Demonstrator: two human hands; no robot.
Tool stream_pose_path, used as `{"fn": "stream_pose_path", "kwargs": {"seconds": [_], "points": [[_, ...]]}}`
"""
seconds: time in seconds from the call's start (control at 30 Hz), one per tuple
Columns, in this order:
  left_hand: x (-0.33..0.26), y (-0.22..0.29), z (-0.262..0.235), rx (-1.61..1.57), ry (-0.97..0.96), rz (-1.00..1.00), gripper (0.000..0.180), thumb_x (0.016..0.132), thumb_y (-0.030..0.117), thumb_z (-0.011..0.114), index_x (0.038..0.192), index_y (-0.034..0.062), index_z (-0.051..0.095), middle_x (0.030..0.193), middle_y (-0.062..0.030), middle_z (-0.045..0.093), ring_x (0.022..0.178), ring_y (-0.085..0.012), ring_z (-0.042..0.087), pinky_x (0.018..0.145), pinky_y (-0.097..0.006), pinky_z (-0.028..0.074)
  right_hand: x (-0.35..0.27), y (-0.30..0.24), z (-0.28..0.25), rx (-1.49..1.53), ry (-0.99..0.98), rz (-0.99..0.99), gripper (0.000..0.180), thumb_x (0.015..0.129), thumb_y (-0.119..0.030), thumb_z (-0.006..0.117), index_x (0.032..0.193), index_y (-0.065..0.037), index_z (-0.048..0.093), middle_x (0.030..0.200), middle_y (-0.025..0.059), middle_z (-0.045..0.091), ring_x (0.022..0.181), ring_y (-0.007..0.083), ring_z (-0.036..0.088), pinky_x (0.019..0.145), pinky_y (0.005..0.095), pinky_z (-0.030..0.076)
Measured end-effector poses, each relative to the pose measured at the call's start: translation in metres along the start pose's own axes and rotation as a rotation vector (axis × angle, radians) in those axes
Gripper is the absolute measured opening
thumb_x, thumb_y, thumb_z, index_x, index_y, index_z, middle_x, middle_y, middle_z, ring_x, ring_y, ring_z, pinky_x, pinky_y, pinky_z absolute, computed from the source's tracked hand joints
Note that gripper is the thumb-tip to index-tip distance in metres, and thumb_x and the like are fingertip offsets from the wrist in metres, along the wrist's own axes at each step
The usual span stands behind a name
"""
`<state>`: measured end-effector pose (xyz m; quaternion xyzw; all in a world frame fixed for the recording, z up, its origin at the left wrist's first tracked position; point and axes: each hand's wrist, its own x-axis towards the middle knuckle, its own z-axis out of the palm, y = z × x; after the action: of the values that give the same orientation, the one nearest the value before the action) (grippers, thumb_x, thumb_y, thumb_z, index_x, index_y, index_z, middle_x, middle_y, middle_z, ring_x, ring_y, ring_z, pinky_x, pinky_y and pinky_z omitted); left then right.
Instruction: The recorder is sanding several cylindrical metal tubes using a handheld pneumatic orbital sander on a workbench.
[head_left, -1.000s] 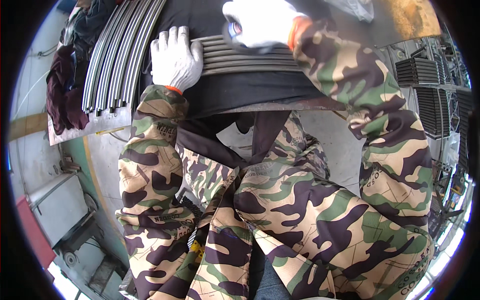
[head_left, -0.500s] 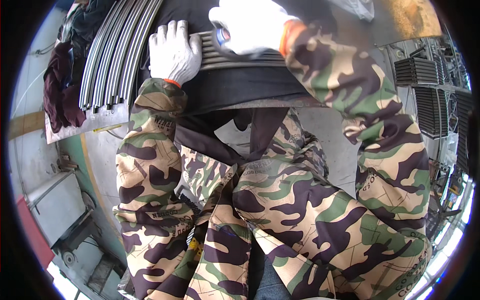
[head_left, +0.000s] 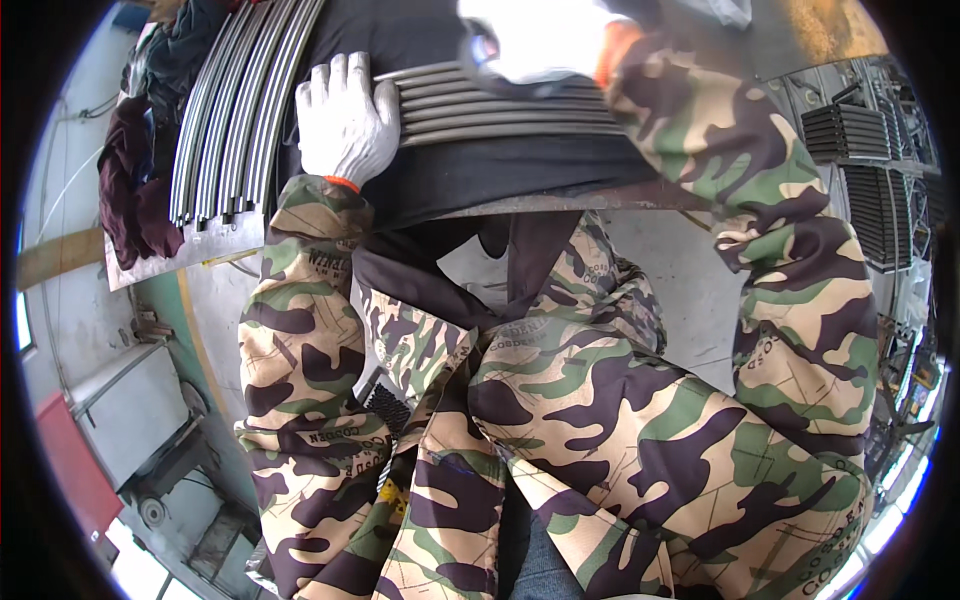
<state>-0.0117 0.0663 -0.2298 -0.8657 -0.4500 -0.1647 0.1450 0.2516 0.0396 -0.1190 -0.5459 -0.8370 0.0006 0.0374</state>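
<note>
Here the flat bundle of grey strips (head_left: 500, 105) is seen lying left-to-right across the desk (head_left: 560, 170), its near end pressed under the open-palmed left hand (head_left: 345, 120), while the right hand (head_left: 535, 40) is laid over its far run, that grip not discernible.

The left hand (head_left: 345, 120) wears a white knit glove with an orange cuff and lies flat, palm down, its fingers close together and pointing away from the body. The right hand (head_left: 535, 40) (also in a white glove, blurred at the picture's top edge) reaches further forward, its grip not clear to see. Both forearms, in camouflage sleeves, bend up from the elbows.
</note>
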Motion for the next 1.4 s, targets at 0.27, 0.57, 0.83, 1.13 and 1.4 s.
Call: {"fn": "stream_pose_path", "kwargs": {"seconds": [0.27, 0.57, 0.83, 1.13, 1.4], "points": [[-0.018, 0.001, -0.004, 0.030, 0.128, 0.030, 0.047, 0.098, 0.030, 0.061, 0.132, -0.0022, 0.064, 0.131, -0.0227, 0.066, 0.122, -0.0419, 0.059, 0.108, -0.055, 0.043, -0.033, 0.026, -0.008, -0.001, -0.034, 0.041, 0.029, 0.088, -0.031, 0.067, 0.103, -0.007, 0.073, 0.103, 0.0215, 0.071, 0.099, 0.0425, 0.071, 0.087, 0.0520, 0.059], [-0.027, 0.006, -0.009, 0.028, 0.091, 0.042, 0.050, 0.099, 0.028, 0.059, 0.138, -0.0033, 0.062, 0.139, -0.0247, 0.063, 0.129, -0.0424, 0.056, 0.112, -0.056, 0.041, -0.039, 0.023, -0.009, -0.015, -0.057, -0.003, 0.027, 0.089, -0.029, 0.067, 0.104, -0.007, 0.071, 0.104, 0.0214, 0.070, 0.098, 0.0420, 0.070, 0.086, 0.0520, 0.058], [-0.017, -0.003, -0.002, 0.031, 0.113, 0.055, 0.049, 0.099, 0.028, 0.060, 0.136, -0.0033, 0.064, 0.137, -0.0237, 0.064, 0.127, -0.0422, 0.057, 0.111, -0.055, 0.042, -0.048, 0.026, -0.006, 0.002, -0.021, -0.034, 0.028, 0.088, -0.029, 0.069, 0.104, -0.006, 0.071, 0.103, 0.0208, 0.070, 0.099, 0.0418, 0.070, 0.086, 0.0513, 0.058], [-0.014, 0.004, -0.010, -0.001, 0.086, 0.031, 0.047, 0.098, 0.027, 0.060, 0.135, -0.0023, 0.064, 0.135, -0.0219, 0.065, 0.125, -0.0399, 0.059, 0.109, -0.053, 0.044, -0.059, 0.027, -0.008, 0.009, 0.021, -0.011, 0.022, 0.089, -0.027, 0.069, 0.099, -0.007, 0.071, 0.099, 0.0196, 0.069, 0.094, 0.0410, 0.070, 0.082, 0.0509, 0.059], [-0.021, 0.001, -0.007, 0.032, 0.109, 0.038, 0.048, 0.097, 0.027, 0.061, 0.136, -0.0021, 0.063, 0.136, -0.0233, 0.065, 0.124, -0.0411, 0.059, 0.109, -0.055, 0.043, -0.042, 0.012, -0.004, 0.027, -0.012, -0.050, 0.027, 0.087, -0.029, 0.070, 0.103, -0.007, 0.072, 0.102, 0.0208, 0.070, 0.097, 0.0414, 0.071, 0.085, 0.0511, 0.059]]}}
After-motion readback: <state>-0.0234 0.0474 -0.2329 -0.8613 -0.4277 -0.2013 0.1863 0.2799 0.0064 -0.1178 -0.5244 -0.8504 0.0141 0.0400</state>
